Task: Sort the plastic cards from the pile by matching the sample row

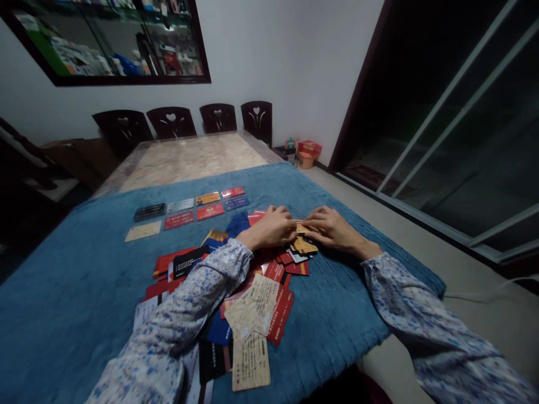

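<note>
My left hand [273,227] is curled at the right end of a loose heap of cards, its fingertips at a yellow card [301,226]. Facing it, my right hand [330,229] has its thumb and fingers closed on the same card's other side. More yellow cards [304,245] fan out just beneath, over a pale card and some red ones. The heap runs under my left forearm: red cards [280,314], beige cards [251,362], a black card [189,260] and blue cards [238,223]. The left fingertips are partly hidden behind the knuckles.
Beyond the heap, sorted cards lie in rows on the blue cloth [92,258], among them a black stack [150,211], an orange card [208,198] and a cream card [144,230]. The cloth's right edge runs beside my right forearm. Dark chairs [218,116] line the far end.
</note>
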### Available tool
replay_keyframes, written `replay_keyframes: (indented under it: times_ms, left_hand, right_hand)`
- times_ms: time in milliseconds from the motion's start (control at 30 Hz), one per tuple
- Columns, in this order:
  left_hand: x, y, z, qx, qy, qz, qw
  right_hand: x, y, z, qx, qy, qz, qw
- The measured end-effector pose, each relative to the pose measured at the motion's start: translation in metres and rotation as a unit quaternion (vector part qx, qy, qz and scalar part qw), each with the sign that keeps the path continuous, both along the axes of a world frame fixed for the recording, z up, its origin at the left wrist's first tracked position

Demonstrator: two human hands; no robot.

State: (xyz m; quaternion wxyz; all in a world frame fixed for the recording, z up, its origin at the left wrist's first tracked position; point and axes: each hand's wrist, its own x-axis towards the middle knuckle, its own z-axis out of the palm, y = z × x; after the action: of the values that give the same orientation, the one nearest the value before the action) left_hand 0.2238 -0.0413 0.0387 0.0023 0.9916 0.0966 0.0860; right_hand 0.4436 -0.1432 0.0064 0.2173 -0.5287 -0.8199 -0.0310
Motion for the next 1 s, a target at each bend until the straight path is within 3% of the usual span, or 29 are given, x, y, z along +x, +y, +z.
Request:
replay_keyframes:
  times_ms: [400, 733, 1000]
  left_hand:
    - [0.002, 0.004, 0.003, 0.024, -0.012, 0.008, 1.000]
    - [0.001, 0.011, -0.004, -0.054, -0.079, 0.018, 0.995]
    - [0.002, 0.016, -0.009, -0.070, -0.091, 0.059, 0.992]
  right_hand:
    - [0.009, 0.006, -0.004, 0.007, 0.004, -0.005, 1.000]
    - [0.017, 0.010, -0.006, -0.007, 0.018, -0.050, 0.999]
    - [0.014, 0.010, 0.002, 0.056, 0.095, -0.068, 0.992]
